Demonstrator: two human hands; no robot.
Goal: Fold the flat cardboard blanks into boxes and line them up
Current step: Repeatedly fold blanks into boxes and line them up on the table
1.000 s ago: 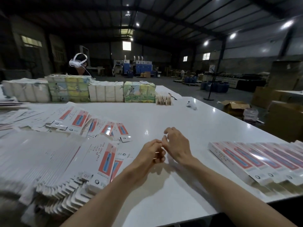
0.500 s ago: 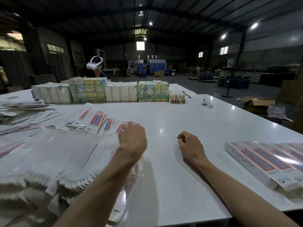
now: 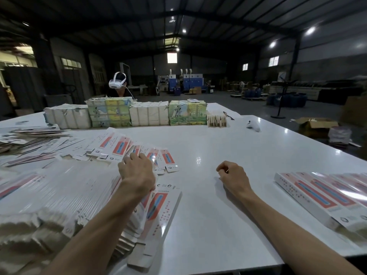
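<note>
Resting fingers-down on the heap of flat blanks (image 3: pixel 158 207), far too many to count, the left hand (image 3: pixel 137 172) may or may not pinch one; I cannot tell. The right hand (image 3: pixel 235 178) sits on the table (image 3: pixel 218 147), loosely curled and holding nothing. At least five folded boxes (image 3: pixel 317 197) lie side by side at right. Four bundles (image 3: pixel 149 116) line the far edge.
</note>
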